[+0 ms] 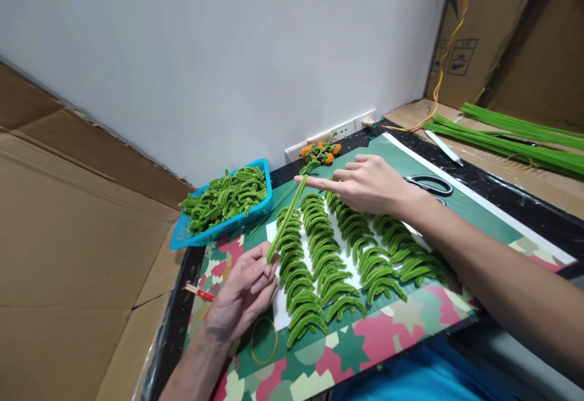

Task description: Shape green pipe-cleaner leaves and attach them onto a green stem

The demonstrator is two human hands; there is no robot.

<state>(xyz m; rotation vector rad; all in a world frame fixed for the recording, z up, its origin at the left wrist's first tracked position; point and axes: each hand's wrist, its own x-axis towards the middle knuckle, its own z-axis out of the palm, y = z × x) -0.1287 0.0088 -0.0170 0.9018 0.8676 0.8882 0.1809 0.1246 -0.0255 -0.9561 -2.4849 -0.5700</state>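
Note:
A straight bundle of fuzzy green stems [288,215] slants up from my left hand [246,288], whose thumb and fingers pinch its lower end. My right hand [360,183] has its index finger stretched out, the fingertip touching the bundle's upper end; its other fingers are loosely bent and apart, holding nothing. Below and between my hands, curved green fuzzy pieces [312,256] lie in several columns on a white sheet [279,316]. An orange and green fuzzy plant [322,151] lies behind the bundle's top.
A blue basket [219,226] of curled green pieces stands at the left. Black scissors [431,185] lie beyond my right forearm. Long green stems [511,142] and a white pen-like tool [443,147] are at the right. A rubber band [264,359] lies near my left wrist. A power strip [342,130] lines the wall.

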